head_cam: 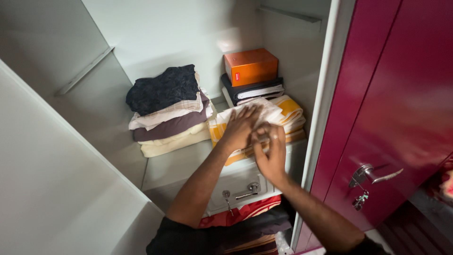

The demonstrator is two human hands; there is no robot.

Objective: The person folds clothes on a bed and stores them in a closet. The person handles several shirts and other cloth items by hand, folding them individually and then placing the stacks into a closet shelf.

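Observation:
A folded white and yellow cloth lies on the grey shelf of a metal cupboard. My left hand rests flat on top of it, fingers spread. Just to its right, my right hand touches the cloth's front edge with its fingers bent; whether it pinches the cloth I cannot tell. Behind the cloth sits an orange box on a small stack of dark and white folded cloth.
A pile of folded clothes, dark on top and cream below, stands at the shelf's left. Under the shelf is a locker drawer with a handle and key. The maroon door stands open at right. Red and dark cloth lies below.

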